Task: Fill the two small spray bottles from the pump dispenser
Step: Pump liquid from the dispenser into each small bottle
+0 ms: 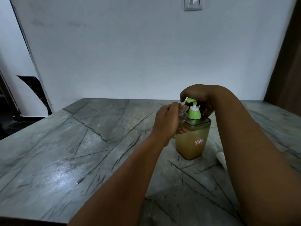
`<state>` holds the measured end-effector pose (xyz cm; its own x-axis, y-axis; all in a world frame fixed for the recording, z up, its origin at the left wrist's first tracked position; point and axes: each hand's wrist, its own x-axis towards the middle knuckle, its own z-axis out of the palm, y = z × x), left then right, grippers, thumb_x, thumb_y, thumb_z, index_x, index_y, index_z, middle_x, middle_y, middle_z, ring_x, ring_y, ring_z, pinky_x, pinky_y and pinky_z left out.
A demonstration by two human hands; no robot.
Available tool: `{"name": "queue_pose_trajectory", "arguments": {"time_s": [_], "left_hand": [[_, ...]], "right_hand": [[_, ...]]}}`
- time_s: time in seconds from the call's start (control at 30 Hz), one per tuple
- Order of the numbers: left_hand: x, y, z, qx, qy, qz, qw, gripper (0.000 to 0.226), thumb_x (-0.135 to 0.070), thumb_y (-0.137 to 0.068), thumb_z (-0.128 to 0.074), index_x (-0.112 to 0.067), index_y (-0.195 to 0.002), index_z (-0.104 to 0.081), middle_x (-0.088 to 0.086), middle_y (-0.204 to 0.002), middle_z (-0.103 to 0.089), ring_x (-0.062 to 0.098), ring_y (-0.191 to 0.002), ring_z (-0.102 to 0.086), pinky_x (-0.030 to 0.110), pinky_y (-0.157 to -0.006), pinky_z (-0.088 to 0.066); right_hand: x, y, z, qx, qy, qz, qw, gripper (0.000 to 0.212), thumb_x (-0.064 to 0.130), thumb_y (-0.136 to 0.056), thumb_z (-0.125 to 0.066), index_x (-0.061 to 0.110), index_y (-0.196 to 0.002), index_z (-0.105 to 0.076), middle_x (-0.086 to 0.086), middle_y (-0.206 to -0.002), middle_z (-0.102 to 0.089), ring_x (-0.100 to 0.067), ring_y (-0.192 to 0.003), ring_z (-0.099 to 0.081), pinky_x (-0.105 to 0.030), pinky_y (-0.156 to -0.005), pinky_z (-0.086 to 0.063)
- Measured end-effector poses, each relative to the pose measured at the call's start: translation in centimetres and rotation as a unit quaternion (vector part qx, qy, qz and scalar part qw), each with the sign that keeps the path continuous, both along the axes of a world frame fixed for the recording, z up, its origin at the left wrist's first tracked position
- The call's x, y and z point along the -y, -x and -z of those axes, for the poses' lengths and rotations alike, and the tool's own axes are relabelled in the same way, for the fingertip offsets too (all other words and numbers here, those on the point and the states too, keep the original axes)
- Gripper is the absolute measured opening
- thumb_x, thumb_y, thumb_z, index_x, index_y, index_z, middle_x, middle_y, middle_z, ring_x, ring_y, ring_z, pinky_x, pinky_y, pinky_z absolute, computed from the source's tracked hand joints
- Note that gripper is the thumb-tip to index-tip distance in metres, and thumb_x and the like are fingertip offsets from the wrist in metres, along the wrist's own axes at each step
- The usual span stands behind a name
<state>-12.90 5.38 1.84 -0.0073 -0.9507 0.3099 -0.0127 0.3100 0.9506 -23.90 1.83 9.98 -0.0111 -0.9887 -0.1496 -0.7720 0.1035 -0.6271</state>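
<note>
A square pump dispenser (192, 141) full of amber liquid stands on the grey marble table (65, 152), right of centre. Its pump head (193, 106) is green and white. My left hand (166, 123) grips a small clear spray bottle (232, 112)... held tilted, its open neck just under the green spout. My right hand (197, 97) rests over the top of the pump head, fingers curled down around it. A second small bottle is not visible.
A white object (221, 158) lies on the table behind my right forearm, mostly hidden. A white wall with a switch plate (193, 4) stands behind the table. A dark doorway is at the far left.
</note>
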Motion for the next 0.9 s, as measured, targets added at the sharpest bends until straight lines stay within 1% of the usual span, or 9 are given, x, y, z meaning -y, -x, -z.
{"name": "queue_pose_trajectory", "arguments": {"time_s": [0.1,0.23,0.33,0.4,0.47,0.57,0.7,0.83,0.9], "left_hand": [[0.0,0.0,0.0,0.002,0.000,-0.001,1.000,0.036,-0.020,-0.098,-0.036,-0.015,-0.075,-0.063,0.012,-0.059,-0.060,0.022,-0.045,-0.056,0.024,-0.044,-0.043],[0.0,-0.1,0.0,-0.006,-0.006,0.007,1.000,0.034,-0.021,-0.099,-0.037,-0.013,-0.078,-0.063,0.013,-0.062,-0.060,0.020,-0.044,-0.056,0.022,-0.042,-0.044],[-0.1,-0.1,0.0,-0.009,-0.011,0.009,1.000,0.033,-0.022,-0.098,-0.037,-0.011,-0.080,-0.063,0.013,-0.063,-0.060,0.020,-0.043,-0.056,0.022,-0.042,-0.043],[-0.1,-0.1,-0.1,-0.012,-0.016,0.008,1.000,0.032,-0.023,-0.099,-0.038,-0.011,-0.081,-0.062,0.012,-0.064,-0.061,0.020,-0.043,-0.056,0.022,-0.042,-0.043],[-0.1,-0.1,-0.1,-0.011,-0.017,0.009,1.000,0.033,-0.023,-0.099,-0.037,-0.012,-0.080,-0.062,0.012,-0.065,-0.061,0.019,-0.043,-0.056,0.021,-0.041,-0.043],[-0.2,-0.1,-0.1,-0.012,-0.012,0.012,1.000,0.034,-0.022,-0.099,-0.037,-0.015,-0.078,-0.062,0.011,-0.065,-0.061,0.020,-0.044,-0.056,0.022,-0.042,-0.043],[-0.4,0.0,-0.1,-0.020,-0.004,0.005,1.000,0.035,-0.021,-0.099,-0.036,-0.018,-0.075,-0.061,0.010,-0.063,-0.061,0.019,-0.044,-0.056,0.021,-0.042,-0.044],[-0.4,0.0,0.0,-0.019,-0.008,0.008,1.000,0.035,-0.022,-0.100,-0.035,-0.018,-0.077,-0.061,0.011,-0.062,-0.061,0.018,-0.043,-0.057,0.021,-0.042,-0.045],[-0.4,0.0,0.0,-0.020,-0.012,0.008,1.000,0.034,-0.022,-0.100,-0.035,-0.017,-0.078,-0.060,0.012,-0.063,-0.061,0.018,-0.043,-0.057,0.021,-0.042,-0.045]], "right_hand": [[-0.2,-0.5,-0.4,-0.017,0.021,-0.001,1.000,0.024,0.017,-0.093,-0.049,0.009,-0.071,-0.047,-0.008,-0.074,-0.049,-0.022,-0.062,-0.049,-0.029,-0.058,-0.046],[-0.2,-1.0,-0.5,-0.058,0.038,-0.002,0.998,0.024,0.014,-0.093,-0.051,0.012,-0.069,-0.045,-0.006,-0.073,-0.047,-0.020,-0.063,-0.047,-0.036,-0.077,-0.045],[-0.3,-1.0,-0.4,-0.058,0.047,-0.005,0.997,0.025,0.015,-0.093,-0.052,0.014,-0.069,-0.045,-0.008,-0.080,-0.052,-0.025,-0.080,-0.052,-0.038,-0.082,-0.046],[-0.3,-0.7,-0.3,-0.035,0.048,-0.013,0.998,0.029,0.025,-0.097,-0.050,0.016,-0.070,-0.045,-0.009,-0.085,-0.054,-0.027,-0.079,-0.053,-0.039,-0.079,-0.046],[-0.3,-0.2,-0.3,0.009,0.032,-0.015,0.999,0.038,0.042,-0.098,-0.043,0.013,-0.073,-0.048,-0.010,-0.076,-0.055,-0.028,-0.070,-0.054,-0.039,-0.076,-0.046],[-0.3,0.4,-0.7,0.057,0.023,-0.001,0.998,0.056,0.052,-0.095,-0.039,0.003,-0.080,-0.061,-0.015,-0.075,-0.062,-0.035,-0.074,-0.059,-0.042,-0.075,-0.051],[-0.5,0.1,-0.8,0.004,0.045,-0.004,0.999,0.047,0.043,-0.095,-0.047,-0.002,-0.096,-0.061,-0.015,-0.070,-0.062,-0.037,-0.074,-0.062,-0.045,-0.076,-0.054],[-0.8,-0.4,-0.8,-0.035,0.054,-0.014,0.998,0.033,0.033,-0.096,-0.051,0.000,-0.091,-0.057,-0.012,-0.067,-0.055,-0.026,-0.060,-0.053,-0.037,-0.071,-0.051],[-1.0,-0.7,-0.9,-0.054,0.054,-0.026,0.997,0.029,0.026,-0.098,-0.046,0.001,-0.087,-0.052,-0.009,-0.066,-0.051,-0.022,-0.056,-0.048,-0.031,-0.062,-0.044]]}}
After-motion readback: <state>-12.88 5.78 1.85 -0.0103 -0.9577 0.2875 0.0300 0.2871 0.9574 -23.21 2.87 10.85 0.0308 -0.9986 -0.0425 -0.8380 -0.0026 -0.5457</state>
